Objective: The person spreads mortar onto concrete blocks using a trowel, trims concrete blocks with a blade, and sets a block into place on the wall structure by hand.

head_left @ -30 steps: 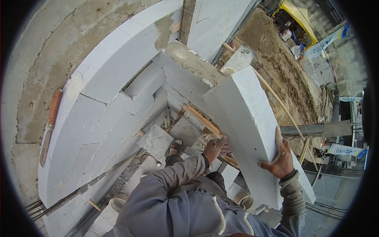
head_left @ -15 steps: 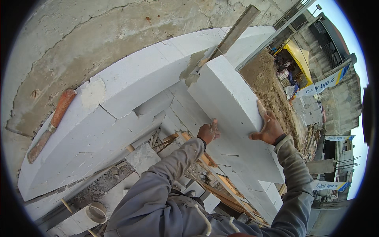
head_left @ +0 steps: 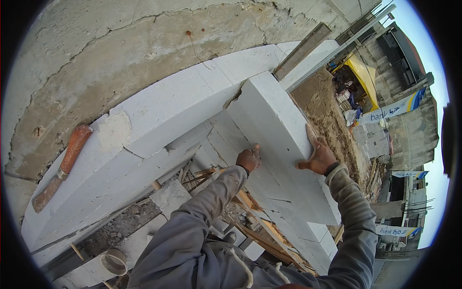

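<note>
A large white block lies across the top of a white block wall, meeting its curved section at the far end. My right hand grips the block’s right side, thumb on its face and fingers over the edge. Lower down, my left hand holds the block at its bottom edge with bent fingers, partly seen from the back. On the wall top at the left lies a trowel with a worn orange-brown handle.
A cracked concrete wall rises behind. An upright board stands past the block. Below are timber planks, rubble and a bucket. Right: a dirt yard, yellow canopy, banners and buildings.
The block has moved away from me onto the wall’s far end, covering the mortared spot, and both hands travelled with it. My view has tilted, bringing more concrete wall and sky in.
</note>
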Action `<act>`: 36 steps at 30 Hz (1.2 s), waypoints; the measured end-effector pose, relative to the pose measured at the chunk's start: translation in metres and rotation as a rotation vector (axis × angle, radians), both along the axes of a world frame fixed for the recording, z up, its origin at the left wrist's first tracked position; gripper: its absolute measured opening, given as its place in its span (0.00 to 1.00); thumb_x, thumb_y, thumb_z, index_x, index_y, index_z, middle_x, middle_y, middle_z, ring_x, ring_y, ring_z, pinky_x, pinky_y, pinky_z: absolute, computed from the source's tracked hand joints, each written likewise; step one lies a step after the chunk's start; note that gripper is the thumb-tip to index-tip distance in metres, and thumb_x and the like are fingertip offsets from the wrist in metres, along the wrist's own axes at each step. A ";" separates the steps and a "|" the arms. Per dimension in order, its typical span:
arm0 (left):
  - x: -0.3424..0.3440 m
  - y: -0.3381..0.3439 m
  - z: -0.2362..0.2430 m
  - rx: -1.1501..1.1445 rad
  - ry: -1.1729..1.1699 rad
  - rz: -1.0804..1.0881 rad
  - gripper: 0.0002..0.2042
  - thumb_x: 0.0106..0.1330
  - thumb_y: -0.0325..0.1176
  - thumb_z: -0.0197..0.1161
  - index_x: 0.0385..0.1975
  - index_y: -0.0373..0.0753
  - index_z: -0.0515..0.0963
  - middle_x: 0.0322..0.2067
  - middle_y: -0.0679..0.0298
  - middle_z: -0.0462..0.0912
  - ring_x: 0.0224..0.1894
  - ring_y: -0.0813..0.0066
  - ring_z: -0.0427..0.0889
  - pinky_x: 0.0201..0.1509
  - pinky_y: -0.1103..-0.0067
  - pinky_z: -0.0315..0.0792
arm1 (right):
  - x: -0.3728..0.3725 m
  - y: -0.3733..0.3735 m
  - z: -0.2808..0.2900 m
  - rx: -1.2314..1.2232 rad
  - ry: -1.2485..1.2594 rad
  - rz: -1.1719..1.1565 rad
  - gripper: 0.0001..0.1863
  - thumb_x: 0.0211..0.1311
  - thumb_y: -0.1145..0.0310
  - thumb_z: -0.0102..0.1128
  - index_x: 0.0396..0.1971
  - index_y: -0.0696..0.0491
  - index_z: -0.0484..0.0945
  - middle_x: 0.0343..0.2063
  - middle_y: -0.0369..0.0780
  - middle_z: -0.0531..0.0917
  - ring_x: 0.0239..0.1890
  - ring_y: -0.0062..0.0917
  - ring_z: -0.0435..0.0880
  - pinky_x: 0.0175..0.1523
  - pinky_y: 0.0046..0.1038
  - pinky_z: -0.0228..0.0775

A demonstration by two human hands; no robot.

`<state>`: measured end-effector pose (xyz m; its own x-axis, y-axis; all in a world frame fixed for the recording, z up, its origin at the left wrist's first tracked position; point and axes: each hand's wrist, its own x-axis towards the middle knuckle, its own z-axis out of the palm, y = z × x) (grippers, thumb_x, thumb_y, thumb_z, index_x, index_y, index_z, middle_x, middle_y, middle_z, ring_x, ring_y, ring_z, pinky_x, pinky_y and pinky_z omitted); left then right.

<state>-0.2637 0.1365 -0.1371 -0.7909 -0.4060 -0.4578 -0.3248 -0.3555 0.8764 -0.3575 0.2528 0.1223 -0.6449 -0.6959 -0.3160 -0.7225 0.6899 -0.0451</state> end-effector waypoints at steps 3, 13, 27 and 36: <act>0.009 0.006 0.020 -0.212 -0.055 0.067 0.23 0.69 0.48 0.40 0.38 0.30 0.71 0.33 0.50 0.80 0.38 0.53 0.79 0.44 0.66 0.72 | -0.005 0.006 -0.003 -0.020 -0.028 -0.029 0.64 0.26 0.53 0.74 0.67 0.50 0.43 0.45 0.57 0.66 0.51 0.50 0.68 0.60 0.35 0.58; -0.001 0.037 0.025 -0.363 0.143 0.228 0.35 0.69 0.51 0.39 0.64 0.31 0.41 0.65 0.43 0.44 0.67 0.49 0.46 0.68 0.69 0.45 | -0.007 -0.002 -0.004 -0.050 0.022 0.042 0.63 0.26 0.56 0.73 0.66 0.52 0.44 0.39 0.53 0.68 0.43 0.45 0.71 0.52 0.33 0.64; -0.006 0.045 0.034 -0.268 0.298 0.326 0.39 0.67 0.52 0.44 0.62 0.22 0.38 0.64 0.37 0.40 0.68 0.48 0.40 0.70 0.70 0.40 | -0.004 0.001 -0.004 0.009 0.023 0.031 0.64 0.28 0.57 0.74 0.67 0.52 0.40 0.39 0.53 0.66 0.41 0.46 0.72 0.50 0.35 0.66; -0.017 0.047 0.039 -0.251 0.262 0.369 0.37 0.69 0.50 0.39 0.62 0.21 0.38 0.63 0.36 0.40 0.67 0.48 0.42 0.70 0.68 0.37 | 0.000 -0.009 0.005 0.101 0.031 -0.006 0.64 0.26 0.57 0.75 0.66 0.55 0.42 0.44 0.54 0.68 0.46 0.44 0.71 0.56 0.32 0.63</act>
